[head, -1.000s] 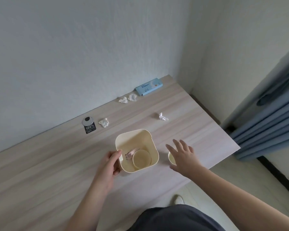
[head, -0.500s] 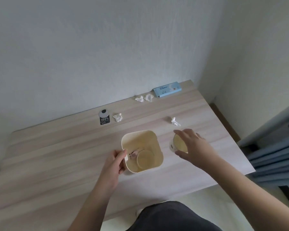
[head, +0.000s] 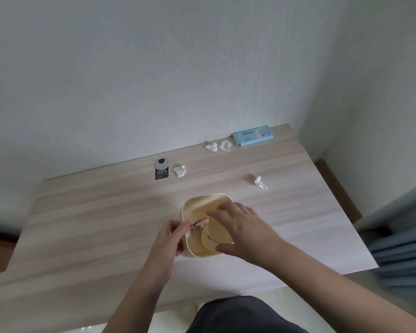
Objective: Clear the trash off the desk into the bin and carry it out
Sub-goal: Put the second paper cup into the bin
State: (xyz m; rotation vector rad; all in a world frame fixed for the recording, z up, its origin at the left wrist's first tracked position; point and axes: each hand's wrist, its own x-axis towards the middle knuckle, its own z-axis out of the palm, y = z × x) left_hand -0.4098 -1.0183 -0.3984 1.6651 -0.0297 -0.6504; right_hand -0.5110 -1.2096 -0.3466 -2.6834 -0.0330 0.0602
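While the left hand (head: 171, 239) pinches the near-left rim of the bin (head: 190, 210) to steady it on the bench (head: 94, 227), the right hand (head: 243, 227) hangs over the bin's right half, fingers and thumb wrapped round a paper cup (head: 219, 233). This cup is tipped on its side with its mouth facing the camera, and it sits just above another cup already lying in the bin, beside a scrap of wrapper at the left wall. By my reading the cup is about to be let go, so the coming move turns on what remains on the bench. Four crumpled tissues are left, all on the far side of the bin: one tissue (head: 259, 182) lies far-right of the bin and is the closest, within easiest reach of the right hand; a second tissue (head: 179, 170) lies far-left, just beside a small black tag (head: 161, 169); a pair of tissues (head: 217, 146) sits by the wall, just left of a blue box (head: 253, 135) whose long side runs along the wall. Whether the tag and box count as trash I cannot tell. Since the left hand is busy with the rim, the right one looks the likelier to fetch the closest tissue.
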